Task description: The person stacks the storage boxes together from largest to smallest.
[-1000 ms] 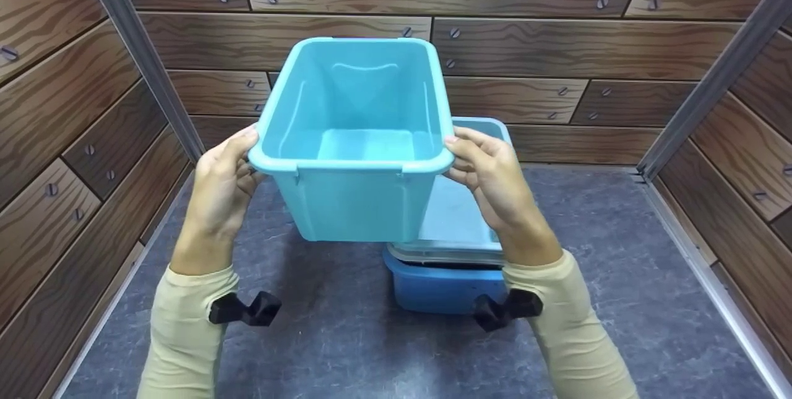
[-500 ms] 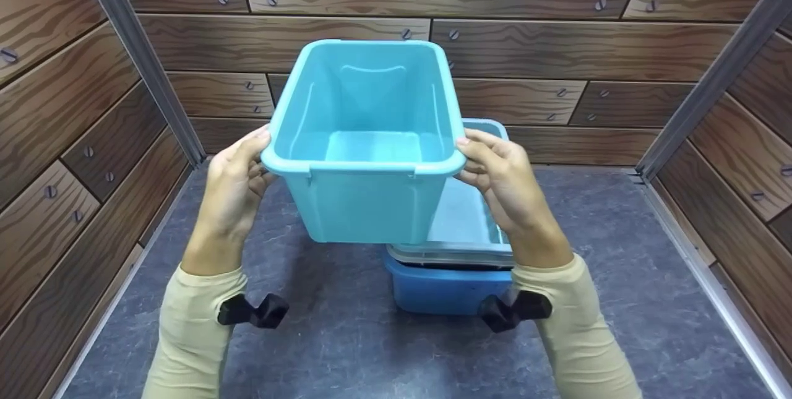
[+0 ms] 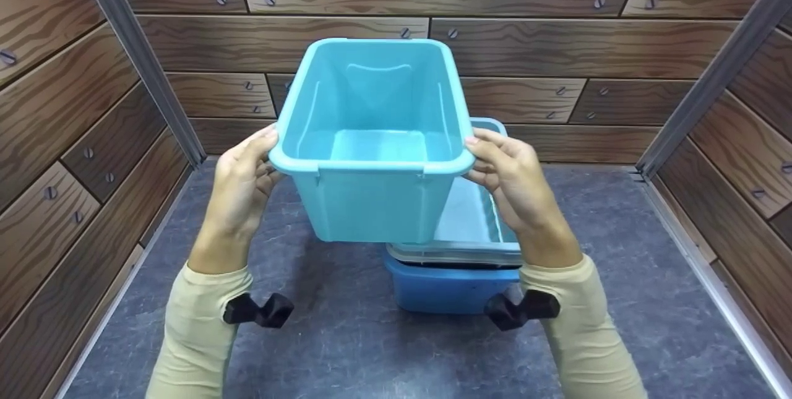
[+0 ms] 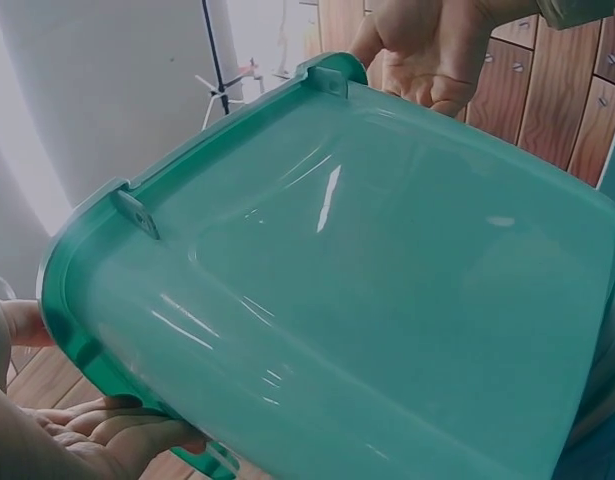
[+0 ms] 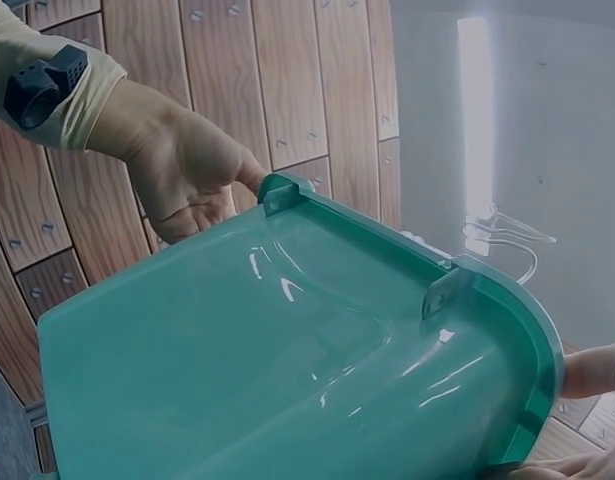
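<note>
A turquoise plastic storage bin (image 3: 374,201) hangs in the air, its open top tilted toward the head camera and nothing inside. My left hand (image 3: 238,185) pinches the near left corner of its rim, thumb on top and fingers curled beneath. At the near right corner my right hand (image 3: 510,179) grips the rim in the same way. Both wrist views show the bin's near outer wall (image 4: 387,260), and there the hands hold opposite ends of the rim. Behind and below the held bin, partly hidden by it and my right hand, stands a stack of bins.
The stack has a pale translucent bin (image 3: 464,219) on top of a blue bin (image 3: 451,294), resting on the dark grey floor (image 3: 346,356). Wood-patterned panels (image 3: 588,46) enclose the back and both sides, joined by grey metal corner strips (image 3: 699,71).
Both hands and the turquoise bin have shifted to the right, at about the same height and tilt. The grip looks the same, and the stack has stayed in place.
</note>
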Demonstrator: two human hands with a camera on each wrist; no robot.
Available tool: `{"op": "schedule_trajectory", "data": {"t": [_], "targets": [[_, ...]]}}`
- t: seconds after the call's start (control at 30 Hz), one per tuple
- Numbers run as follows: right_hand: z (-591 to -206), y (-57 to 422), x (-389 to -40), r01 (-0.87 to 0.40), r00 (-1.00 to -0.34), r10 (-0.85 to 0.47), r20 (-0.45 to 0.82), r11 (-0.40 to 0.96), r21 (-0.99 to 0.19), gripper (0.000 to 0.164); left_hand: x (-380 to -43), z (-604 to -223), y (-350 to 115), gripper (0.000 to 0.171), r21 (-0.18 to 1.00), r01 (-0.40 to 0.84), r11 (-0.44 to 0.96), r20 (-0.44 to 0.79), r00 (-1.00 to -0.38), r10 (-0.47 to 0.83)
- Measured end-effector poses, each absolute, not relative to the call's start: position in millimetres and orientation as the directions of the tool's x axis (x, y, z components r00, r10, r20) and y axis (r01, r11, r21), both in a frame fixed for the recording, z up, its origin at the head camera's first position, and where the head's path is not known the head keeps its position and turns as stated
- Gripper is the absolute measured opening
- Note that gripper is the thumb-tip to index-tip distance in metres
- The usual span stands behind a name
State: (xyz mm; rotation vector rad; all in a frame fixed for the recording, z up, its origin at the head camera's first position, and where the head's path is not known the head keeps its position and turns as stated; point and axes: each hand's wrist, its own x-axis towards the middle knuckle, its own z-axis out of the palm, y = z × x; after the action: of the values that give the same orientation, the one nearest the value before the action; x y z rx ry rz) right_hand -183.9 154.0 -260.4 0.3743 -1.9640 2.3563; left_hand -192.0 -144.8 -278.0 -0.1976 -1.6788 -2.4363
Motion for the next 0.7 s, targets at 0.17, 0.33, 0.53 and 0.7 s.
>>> {"op": "schedule_trajectory", "data": {"t": [0.17,0.33,0.53,0.7], "targets": [[-260,157,-184,-0.192,-0.971,-0.104,0.213,-0.185,-0.964,0.039,-193,-278,-142,0.046,0.911,0.219,-0.348,0.211,-0.975,-0.061],[-260,160,-183,-0.19,-0.973,-0.099,0.209,-0.171,-0.967,0.038,-194,-278,-139,0.046,0.91,0.213,-0.355,0.207,-0.977,-0.055],[-261,163,-184,-0.187,-0.975,-0.09,0.204,-0.165,-0.968,0.038,-194,-278,-136,0.046,0.91,0.2,-0.364,0.195,-0.979,-0.051],[-261,166,-183,-0.19,-0.976,-0.076,0.205,-0.167,-0.967,0.036,-195,-278,-133,0.046,0.909,0.197,-0.368,0.196,-0.98,-0.041]]}}
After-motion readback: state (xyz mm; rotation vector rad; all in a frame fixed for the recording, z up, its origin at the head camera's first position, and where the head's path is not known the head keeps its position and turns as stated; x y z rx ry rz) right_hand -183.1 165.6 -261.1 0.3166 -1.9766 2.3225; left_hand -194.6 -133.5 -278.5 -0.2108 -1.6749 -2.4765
